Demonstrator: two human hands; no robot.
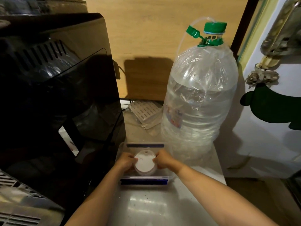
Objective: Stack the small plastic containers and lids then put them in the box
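Observation:
A clear plastic box [144, 178] with blue clip latches sits on the counter just ahead of me. Inside its opening is a stack of small round containers topped by a white lid [144, 162]. My left hand [126, 161] grips the stack's left rim and my right hand [162, 159] grips its right rim. The stack is low in the box; its lower part is hidden by my fingers and the box wall, so I cannot tell whether it rests on the bottom.
A large black appliance [57, 95] stands close on the left. A big water bottle [200, 98] with a green cap, wrapped in plastic, stands right behind the box. A slotted tray in a bag [145, 111] lies at the back. A white fridge [268, 128] is on the right.

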